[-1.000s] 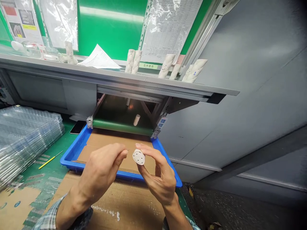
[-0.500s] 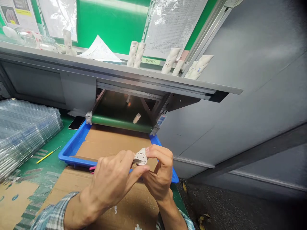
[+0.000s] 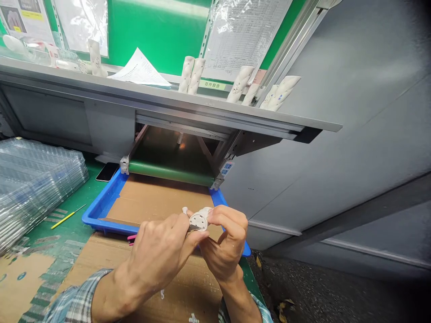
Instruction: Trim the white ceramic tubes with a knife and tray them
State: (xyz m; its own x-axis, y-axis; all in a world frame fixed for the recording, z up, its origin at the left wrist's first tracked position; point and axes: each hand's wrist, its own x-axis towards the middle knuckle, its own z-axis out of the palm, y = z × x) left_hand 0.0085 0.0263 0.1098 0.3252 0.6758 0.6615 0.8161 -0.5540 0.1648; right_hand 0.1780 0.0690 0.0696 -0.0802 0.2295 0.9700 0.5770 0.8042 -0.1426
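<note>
My right hand [image 3: 226, 235] pinches a white cylindrical plastic part [image 3: 199, 221], its round end with small holes turned toward me. My left hand [image 3: 158, 249] is closed around pink-handled nippers [image 3: 132, 240]. Their ends stick out behind the palm, and dark metal jaws touch the lower edge of the part's round end. Fingers hide most of the nippers and the rear of the part. Just beyond my left fingertips shows a small white piece [image 3: 184, 210], partly hidden, over the blue tray [image 3: 97, 223].
A green conveyor belt [image 3: 161, 154] ends over the cardboard-lined tray. Stacked clear plastic trays [image 3: 40, 179], a phone [image 3: 107, 172] and a yellow-handled pick [image 3: 63, 220] lie to the left. White spiral tubes [image 3: 240, 84] stand on the metal shelf above. Cardboard [image 3: 101, 255] covers the bench below my hands.
The small white piece near the belt's front end has left the belt, and one now shows beyond my left fingers. My right hand and the part have shifted slightly right and turned a little.
</note>
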